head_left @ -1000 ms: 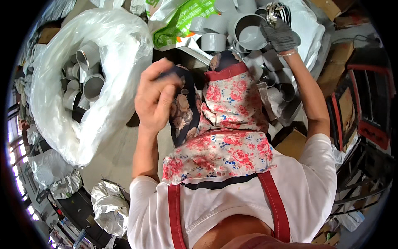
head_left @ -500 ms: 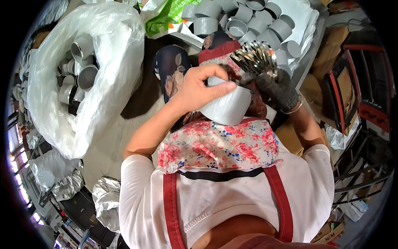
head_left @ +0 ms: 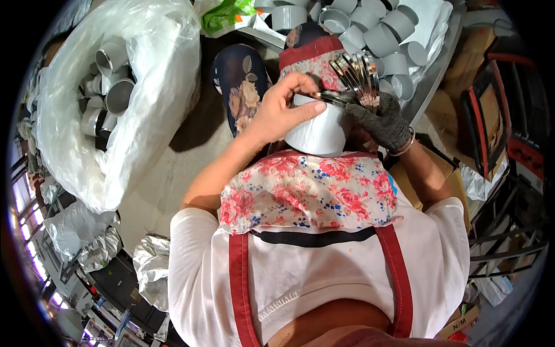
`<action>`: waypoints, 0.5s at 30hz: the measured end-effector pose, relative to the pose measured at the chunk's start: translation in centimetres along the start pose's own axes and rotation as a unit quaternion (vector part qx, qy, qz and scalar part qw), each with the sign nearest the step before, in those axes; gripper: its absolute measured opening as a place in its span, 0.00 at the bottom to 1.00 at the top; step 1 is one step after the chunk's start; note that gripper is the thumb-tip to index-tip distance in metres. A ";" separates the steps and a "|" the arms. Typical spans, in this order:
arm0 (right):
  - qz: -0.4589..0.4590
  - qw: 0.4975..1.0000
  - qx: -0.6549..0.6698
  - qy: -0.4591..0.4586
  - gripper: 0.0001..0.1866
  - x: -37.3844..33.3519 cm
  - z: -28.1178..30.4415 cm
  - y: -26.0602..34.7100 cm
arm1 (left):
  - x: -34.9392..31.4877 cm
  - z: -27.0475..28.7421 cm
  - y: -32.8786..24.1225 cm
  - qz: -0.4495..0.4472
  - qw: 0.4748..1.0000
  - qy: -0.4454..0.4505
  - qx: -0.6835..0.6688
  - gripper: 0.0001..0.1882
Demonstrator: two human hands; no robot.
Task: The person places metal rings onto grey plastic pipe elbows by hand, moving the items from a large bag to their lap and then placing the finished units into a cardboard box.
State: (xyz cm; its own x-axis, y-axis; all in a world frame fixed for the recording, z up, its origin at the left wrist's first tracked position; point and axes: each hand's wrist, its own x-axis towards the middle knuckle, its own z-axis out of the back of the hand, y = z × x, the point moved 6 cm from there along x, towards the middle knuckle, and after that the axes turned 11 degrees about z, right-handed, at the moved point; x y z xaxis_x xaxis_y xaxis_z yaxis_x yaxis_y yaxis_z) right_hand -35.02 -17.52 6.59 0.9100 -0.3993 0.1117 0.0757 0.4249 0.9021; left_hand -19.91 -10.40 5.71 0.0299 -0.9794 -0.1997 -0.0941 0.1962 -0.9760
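Over my lap, my bare left hand (head_left: 284, 111) grips a light grey plastic cup-like cylinder (head_left: 319, 130) by its upper edge, thumb on the outer wall. My right hand (head_left: 386, 122), in a dark knit glove, is closed around a fanned bunch of shiny metal rings (head_left: 359, 78). Its fingertips reach the far right of the cylinder's rim. A shiny band (head_left: 327, 98) lies along that rim between the two hands; whether it is seated is hidden. The cylinder is tilted slightly, and its inside does not show.
A large clear plastic bag (head_left: 151, 75) at left holds several grey cylinders with shiny rims (head_left: 120, 97). More plain grey cylinders (head_left: 381, 39) lie heaped in a lined tray at the far right. Cardboard (head_left: 448, 115) and a black-and-red rack (head_left: 491, 115) stand at right.
The cylinder has come more upright, and a metal band now shows across its rim. My gloved right hand has moved in against the rim, with the ring bunch turned more upright.
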 end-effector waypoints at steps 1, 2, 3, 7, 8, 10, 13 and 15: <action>0.008 1.000 -0.008 -0.018 0.10 0.0 -0.1 0.2 | -0.2 0.0 0.7 0.057 0.996 0.030 -0.059 0.17; -0.010 0.999 0.021 -0.029 0.11 -0.1 -0.4 0.2 | -0.4 0.1 0.6 0.051 0.998 0.036 -0.016 0.16; -0.015 0.999 0.023 -0.037 0.11 -0.1 -0.6 0.5 | -0.5 0.4 0.5 0.039 0.998 0.047 0.029 0.15; -0.114 0.990 0.066 -0.041 0.12 -0.3 -0.9 0.4 | -1.4 1.8 0.6 0.006 0.993 0.009 0.114 0.12; -0.112 0.993 0.029 -0.025 0.12 -0.2 -0.8 0.5 | -1.8 2.0 0.7 -0.004 0.991 -0.002 0.134 0.13; -0.052 0.994 -0.097 -0.002 0.11 0.6 -0.3 0.8 | -2.1 2.6 1.3 -0.005 0.996 -0.009 0.086 0.12; -0.061 0.995 -0.079 0.026 0.10 1.3 -0.3 -0.6 | -2.3 3.5 2.8 0.026 0.997 -0.048 0.055 0.08; -0.045 0.996 -0.058 0.054 0.10 1.7 -0.8 -1.2 | -2.3 3.7 3.7 0.049 0.997 -0.057 -0.002 0.06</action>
State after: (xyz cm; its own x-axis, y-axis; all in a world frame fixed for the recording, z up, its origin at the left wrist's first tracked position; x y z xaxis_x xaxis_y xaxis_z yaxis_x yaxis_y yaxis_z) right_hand -33.27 -18.04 5.34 0.9352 -0.3537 -0.0181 0.1997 0.4844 0.8518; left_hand -16.63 -7.27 2.25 0.1335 -0.9435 -0.3032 -0.1067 0.2905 -0.9509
